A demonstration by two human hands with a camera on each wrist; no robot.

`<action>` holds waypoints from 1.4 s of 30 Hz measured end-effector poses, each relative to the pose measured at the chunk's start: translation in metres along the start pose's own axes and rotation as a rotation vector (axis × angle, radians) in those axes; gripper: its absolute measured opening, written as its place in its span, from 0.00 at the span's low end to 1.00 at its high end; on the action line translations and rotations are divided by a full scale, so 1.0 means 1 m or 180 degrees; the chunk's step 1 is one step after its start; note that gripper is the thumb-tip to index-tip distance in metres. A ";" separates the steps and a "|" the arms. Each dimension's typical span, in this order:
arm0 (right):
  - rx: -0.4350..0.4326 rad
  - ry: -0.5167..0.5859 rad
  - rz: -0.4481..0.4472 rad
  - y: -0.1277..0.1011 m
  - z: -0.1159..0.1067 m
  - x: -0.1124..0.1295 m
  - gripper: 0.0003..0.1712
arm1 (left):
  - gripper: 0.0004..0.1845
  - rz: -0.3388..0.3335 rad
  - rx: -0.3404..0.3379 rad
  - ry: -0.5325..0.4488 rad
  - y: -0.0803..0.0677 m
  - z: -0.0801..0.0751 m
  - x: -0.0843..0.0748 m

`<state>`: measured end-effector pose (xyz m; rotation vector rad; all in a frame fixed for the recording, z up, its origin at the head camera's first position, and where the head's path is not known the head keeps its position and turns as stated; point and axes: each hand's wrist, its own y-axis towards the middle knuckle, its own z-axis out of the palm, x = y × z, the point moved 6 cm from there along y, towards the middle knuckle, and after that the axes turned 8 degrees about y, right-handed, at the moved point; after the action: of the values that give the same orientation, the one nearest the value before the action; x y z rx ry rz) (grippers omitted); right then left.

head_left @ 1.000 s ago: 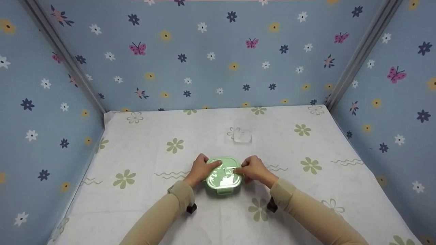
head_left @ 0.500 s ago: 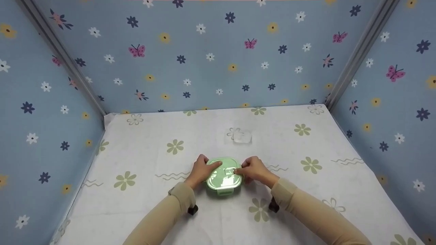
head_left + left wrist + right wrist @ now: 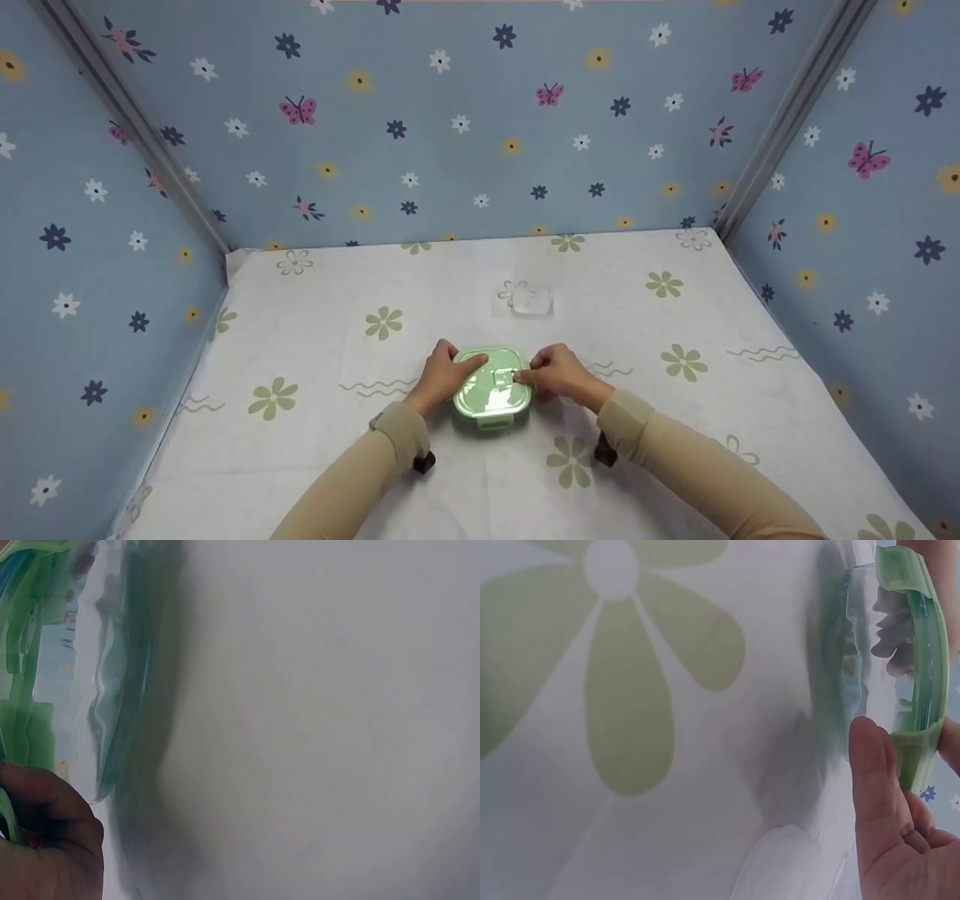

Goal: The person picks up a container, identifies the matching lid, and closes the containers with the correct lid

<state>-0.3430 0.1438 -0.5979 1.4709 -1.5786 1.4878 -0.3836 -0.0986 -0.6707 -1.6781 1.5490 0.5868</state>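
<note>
Between the fingers of a person's left hand (image 3: 445, 377) and right hand (image 3: 562, 373), a lunch box (image 3: 491, 386) sits upright on a flowered cloth (image 3: 300, 469). The left fingers curl around its far left corner, thumb laid across the green lid (image 3: 480, 401); their tips are partly hidden. On the opposite side, right thumb and fingers pinch the box at its edge, with one finger alongside the end clip (image 3: 913, 759), as the right wrist view shows. Whether that clip is fastened or loose, the pictures do not tell. Nearer the person than either set of fingers is the front clip (image 3: 495, 423); farther off, beyond the right fingertips, lies a clear plastic piece (image 3: 533, 302).

Working the end clip appears to be the step in hand. Good handling likely calls for a firm left thumb against sliding, with right-hand force centered on the clip and spread along its width. A one-sided or hurried pull could tilt the box or strain the hinge.
</note>
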 end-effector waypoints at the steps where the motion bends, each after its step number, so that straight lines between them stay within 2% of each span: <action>1: 0.0002 -0.0004 -0.0002 0.001 0.000 0.000 0.15 | 0.33 -0.0009 0.0002 -0.0012 0.000 0.000 -0.001; 4: 0.0013 -0.0030 0.0009 0.001 -0.001 -0.001 0.16 | 0.33 -0.0020 0.0018 -0.0027 -0.003 -0.001 -0.003; 11: 0.0036 -0.0024 -0.0010 0.002 -0.001 -0.002 0.15 | 0.34 0.0007 0.0013 -0.0039 -0.020 -0.012 -0.020; 16: 0.0124 0.0213 -0.0009 0.001 0.003 -0.007 0.13 | 0.35 0.0104 -0.0047 -0.0038 -0.017 -0.009 -0.014; 21: 0.0166 0.0342 -0.0033 0.000 0.006 -0.010 0.12 | 0.34 0.0188 -0.0052 -0.0011 -0.024 -0.011 -0.020; 26: 0.0077 0.0282 0.0007 0.001 0.005 -0.007 0.13 | 0.31 0.0146 -0.0051 -0.0068 -0.034 -0.018 -0.032; 30: 0.0041 0.0243 0.0108 0.003 0.006 -0.009 0.15 | 0.31 0.0128 -0.0057 -0.0036 -0.034 -0.019 -0.031; 36: 0.0045 0.0171 0.0169 0.004 0.006 -0.009 0.17 | 0.32 0.0283 -0.0069 -0.0064 -0.024 -0.014 -0.021; 40: 0.0056 0.0131 0.0170 0.004 0.006 -0.008 0.17 | 0.31 0.0279 -0.0071 -0.0062 -0.025 -0.016 -0.023; 42: 0.0064 0.0106 0.0174 0.004 0.005 -0.007 0.18 | 0.30 0.0211 -0.0046 -0.0065 -0.031 -0.019 -0.029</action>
<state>-0.3426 0.1406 -0.6070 1.4170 -1.6004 1.5551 -0.3608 -0.0967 -0.6302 -1.6316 1.5944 0.6490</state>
